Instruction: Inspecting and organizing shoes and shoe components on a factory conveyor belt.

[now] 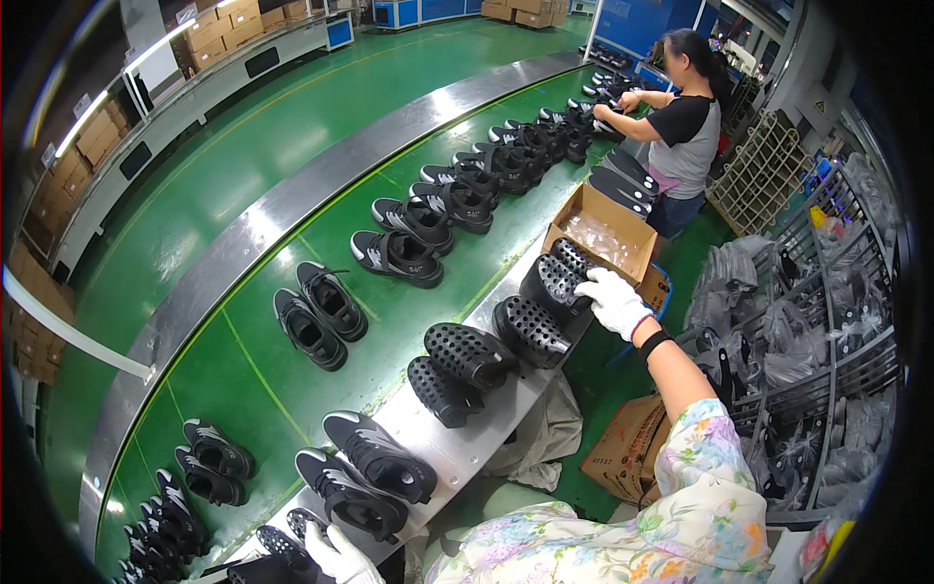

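the right white-gloved hand (619, 304) has its fingers bent over the near end of a dotted black shoe (552, 284) (it looks turned sole up, though whether the dots are holes or studs i can't tell); the underside of the grip is hidden, so i can't say how firmly it closes. the left white-gloved hand (341, 559), partly cut by the lower edge, is at another dotted shoe (279, 539), and i can't tell whether it grips or merely touches. such shoes should be light, springy in the upper and firmer through the sole, not fragile, with the dotted surface probably giving decent purchase. a good hold would be across the heel or around the middle, thumb on one side and fingers on the other, without squashing the collar. the dotted ones look matte black with rounded ends, sitting in a row along the pale metal ledge (465, 457). between the hands, an upright pair of laced shoes (387, 461) shows black with silver-grey toes. beyond lie the green belt (230, 375) carrying more pairs, an open cardboard box (634, 243) and a co-worker (689, 136) bent over the far shoes.
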Tool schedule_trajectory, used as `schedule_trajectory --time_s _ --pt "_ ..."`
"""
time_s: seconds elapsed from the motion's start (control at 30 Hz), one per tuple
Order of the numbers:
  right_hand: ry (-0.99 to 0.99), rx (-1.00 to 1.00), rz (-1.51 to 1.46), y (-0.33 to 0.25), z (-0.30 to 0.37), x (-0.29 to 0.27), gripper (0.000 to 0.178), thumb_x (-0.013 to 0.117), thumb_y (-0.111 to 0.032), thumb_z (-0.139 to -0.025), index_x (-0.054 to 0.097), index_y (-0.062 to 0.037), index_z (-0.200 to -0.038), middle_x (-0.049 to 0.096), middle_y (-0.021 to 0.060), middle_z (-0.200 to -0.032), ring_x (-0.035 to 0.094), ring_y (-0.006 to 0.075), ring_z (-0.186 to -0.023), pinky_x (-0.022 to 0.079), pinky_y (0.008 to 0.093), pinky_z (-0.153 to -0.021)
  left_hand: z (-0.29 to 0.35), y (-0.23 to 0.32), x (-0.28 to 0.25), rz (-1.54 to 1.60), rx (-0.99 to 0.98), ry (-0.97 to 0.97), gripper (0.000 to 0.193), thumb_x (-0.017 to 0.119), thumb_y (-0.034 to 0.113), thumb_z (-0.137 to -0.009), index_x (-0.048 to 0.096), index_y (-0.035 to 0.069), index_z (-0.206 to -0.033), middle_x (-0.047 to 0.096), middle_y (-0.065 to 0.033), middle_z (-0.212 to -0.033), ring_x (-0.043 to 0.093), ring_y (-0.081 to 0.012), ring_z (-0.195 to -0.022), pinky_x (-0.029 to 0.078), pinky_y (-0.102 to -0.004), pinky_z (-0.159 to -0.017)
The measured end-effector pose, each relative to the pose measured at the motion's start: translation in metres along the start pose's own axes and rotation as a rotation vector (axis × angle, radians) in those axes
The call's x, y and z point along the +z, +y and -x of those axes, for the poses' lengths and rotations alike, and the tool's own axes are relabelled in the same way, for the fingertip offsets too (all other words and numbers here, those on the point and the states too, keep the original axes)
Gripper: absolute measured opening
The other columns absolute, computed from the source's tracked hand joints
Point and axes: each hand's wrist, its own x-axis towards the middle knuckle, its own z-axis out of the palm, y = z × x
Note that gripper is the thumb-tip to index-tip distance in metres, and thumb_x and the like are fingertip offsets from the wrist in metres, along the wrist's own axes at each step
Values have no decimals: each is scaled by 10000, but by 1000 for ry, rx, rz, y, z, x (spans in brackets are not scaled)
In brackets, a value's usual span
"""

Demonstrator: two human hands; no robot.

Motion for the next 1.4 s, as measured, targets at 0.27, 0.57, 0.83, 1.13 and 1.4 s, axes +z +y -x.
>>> schedule_trajectory --time_s 0.27,0.57,0.83,1.13,1.4 --pt "-347 25 61 3 -17 -3 200 484 -222 -973 629 -147 -1089 589 196 -1070 625 386 -1005 512 475 -855 3 23 13 -40 -73 -1 412 610 232 -983 597 -62 -1272 601 -268 -1290 529 -419 -1235 396 -462 -1089" --pt "396 -76 -160 -79 -2 -114 310 583 61 -657 657 -94 -915 590 133 -917 617 354 -843 528 433 -724 -12 56 -16 328 -106 -75 505 700 191 -899 553 -17 -1335 573 -249 -1315 489 -411 -1258 364 -476 -1099" --pt "-210 -582 -970 -348 50 -80 281 702 -183 -849 664 -69 -1102 634 198 -1102 648 368 -911 539 442 -814 -27 81 -8 1708 -355 -577 908 796 268 -748 309 58 -1485 532 -210 -1343 568 -366 -1196 511 -480 -978" --pt "-851 -64 -1245 -444 102 -45 673 829 -271 -808 497 -22 -1337 617 161 -1227 611 223 -1160 466 358 -1015 14 0 -37 1581 -865 -239 411 587 82 -864 494 50 -1264 645 -115 -1047 654 -233 -929 571 -392 -821" --pt "-579 -10 -1180 -436 98 -38 574 840 -288 -779 600 -20 -1227 689 145 -1081 675 218 -971 533 344 -882 19 -66 -26 762 -276 -275 326 592 170 -981 592 39 -1279 664 -122 -1147 630 -257 -1060 499 -332 -922"
